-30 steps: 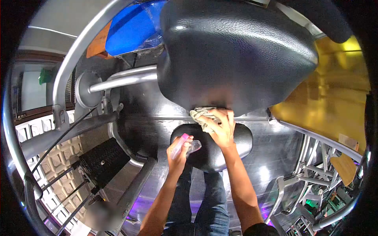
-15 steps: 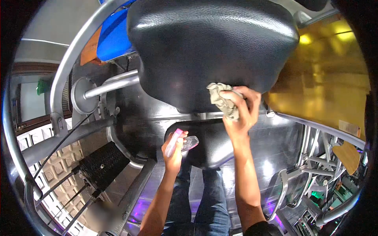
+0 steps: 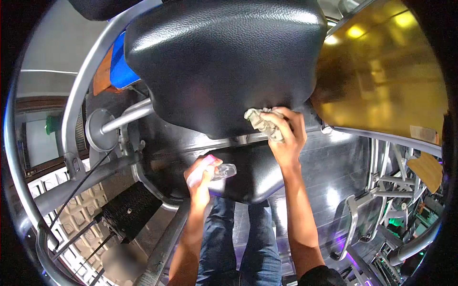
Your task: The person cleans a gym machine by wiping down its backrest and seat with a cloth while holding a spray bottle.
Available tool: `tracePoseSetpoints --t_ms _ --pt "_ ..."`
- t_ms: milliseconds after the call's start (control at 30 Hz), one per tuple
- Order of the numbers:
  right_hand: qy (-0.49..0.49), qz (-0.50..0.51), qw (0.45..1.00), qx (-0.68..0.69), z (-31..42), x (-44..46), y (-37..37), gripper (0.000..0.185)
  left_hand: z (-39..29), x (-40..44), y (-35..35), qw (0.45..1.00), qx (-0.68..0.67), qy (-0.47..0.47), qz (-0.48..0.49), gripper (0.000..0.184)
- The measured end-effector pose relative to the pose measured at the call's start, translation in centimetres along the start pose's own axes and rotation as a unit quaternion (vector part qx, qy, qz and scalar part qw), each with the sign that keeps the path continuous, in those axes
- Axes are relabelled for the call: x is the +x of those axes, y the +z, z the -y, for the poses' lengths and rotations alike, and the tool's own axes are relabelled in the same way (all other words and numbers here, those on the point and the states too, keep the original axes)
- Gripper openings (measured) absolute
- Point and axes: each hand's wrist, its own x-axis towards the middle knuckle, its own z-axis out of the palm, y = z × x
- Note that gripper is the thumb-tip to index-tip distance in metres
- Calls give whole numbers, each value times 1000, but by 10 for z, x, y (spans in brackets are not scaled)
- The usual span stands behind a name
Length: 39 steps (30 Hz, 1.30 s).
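My right hand (image 3: 290,136) is closed around a crumpled beige cloth (image 3: 263,124). The cloth lies against the lower right part of a large black padded backrest (image 3: 224,71) with a grained, shiny surface. Lower and to the left, my left hand (image 3: 199,178) grips a small clear spray bottle (image 3: 224,171) with a pink top, tilted on its side. That bottle is above a black padded seat (image 3: 260,176), apart from the backrest. My fingers hide part of both the bottle and the cloth.
Grey metal tubes (image 3: 86,71) of the machine frame curve round on the left, with a round plate (image 3: 101,129) on a bar. A gold reflective panel (image 3: 381,81) stands at right. Below left is a black block (image 3: 131,205); more gym equipment (image 3: 353,219) stands lower right.
The view has shifted, so the backrest appears further left. My right hand with the cloth is slightly further left in view, still at the backrest's lower part. My left hand and bottle have also moved left.
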Motion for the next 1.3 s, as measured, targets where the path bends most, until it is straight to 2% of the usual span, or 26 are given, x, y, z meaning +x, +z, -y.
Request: tracePoseSetpoints --t_ms 33,100,167,300,367,433,467,567,700,767,833,867,900,933,1033,1100,1167,1200,1267,1300 --pt "2 -1 1000 -1 3 5 -2 48 -2 5 1 999 11 2 44 40" --pt "51 -100 992 55 13 13 -1 50 -6 15 4 998 15 6 69 38" --pt "69 -102 987 99 20 27 -4 52 -9 25 3 989 32 -27 142 36" --pt "90 -100 985 107 12 5 12 51 -17 49 20 985 9 11 174 35" --pt "109 -55 991 59 7 -14 11 52 -18 62 24 981 2 29 192 37" --pt "145 -51 985 77 -7 -36 21 53 -30 72 35 970 -6 30 241 36" --pt "170 -52 977 114 -14 -48 26 52 -40 78 42 965 31 45 257 33" --pt "188 -66 975 100 -11 -42 21 53 -48 94 49 954 62 25 293 29" --pt "114 -52 989 74 -17 -17 10 54 -58 105 61 949 73 40 304 24" --pt "110 -56 987 99 -17 -7 4 53 -64 109 64 941 87 33 324 22" --pt "98 -148 979 104 -13 10 0 52 -63 110 66 935 117 48 331 20" --pt "63 -183 973 125 -16 22 2 43 -62 112 65 934 119 45 333 20" --pt "52 -214 965 145 -17 36 4 41 -62 115 64 922 154 84 346 20" --pt "47 -216 964 149 -16 37 4 44 -63 117 63 906 189 123 359 20" --pt "60 -199 968 143 -15 23 6 49 -62 115 63 912 222 84 333 20" --pt "122 -156 969 150 -16 -3 11 49 -62 112 68 917 230 79 316 20" --pt "199 -184 947 172 -23 -37 34 47 -59 114 66 916 247 73 308 21" --pt "198 -186 947 173 -16 -38 35 47 -60 115 65 917 250 65 305 23" --pt "434 -230 814 310 -7 -40 38 40 -58 115 63 916 245 68 309 23" --pt "433 -231 814 311 -12 -36 38 40 -58 116 62 917 239 70 312 22"
